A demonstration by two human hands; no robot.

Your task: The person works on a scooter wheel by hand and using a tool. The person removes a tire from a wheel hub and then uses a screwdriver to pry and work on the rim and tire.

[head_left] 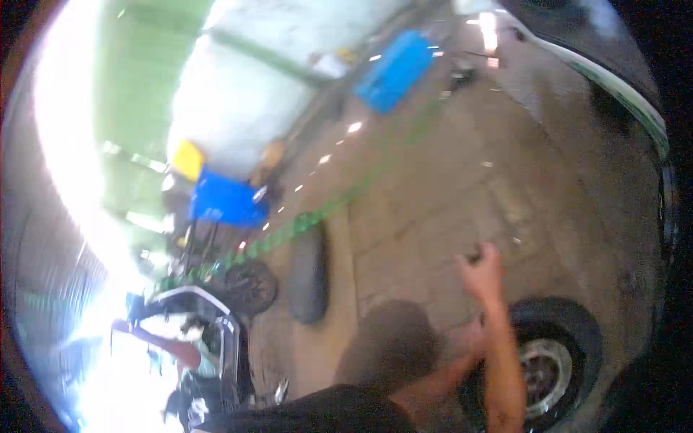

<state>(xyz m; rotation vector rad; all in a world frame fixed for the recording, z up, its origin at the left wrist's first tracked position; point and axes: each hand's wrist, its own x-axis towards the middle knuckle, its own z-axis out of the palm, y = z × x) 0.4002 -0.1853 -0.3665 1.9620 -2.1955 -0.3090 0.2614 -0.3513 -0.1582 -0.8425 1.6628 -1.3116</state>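
- My wearer's right hand reaches out over the paved floor, fingers partly curled; a dark patch shows at the fingertips, but from here blur stops me telling whether it is a gripped object or just shadow.
- The left hand sits lower and behind the right forearm, mostly covered by it; I cannot tell how far its fingers are open or whether it has hold of anything.
- The wheel, a black tyre on a pale metal rim, is at the lower right, below both hands and somewhat right of them.
- Being round, it gives me no long axis to line up; its rim face is turned toward my camera. Flat or leaning, I cannot tell.
- By my view the left hand is nearer, just beside the tyre's upper left edge, contact unclear. The right forearm crosses in front of the wheel's left side, while its hand is farther up, beyond the tyre.
- Well off to the left I have a second tyre, long side running up my view, and a smaller dark wheel beside it, near a green line.
- Farther off are two blue containers.
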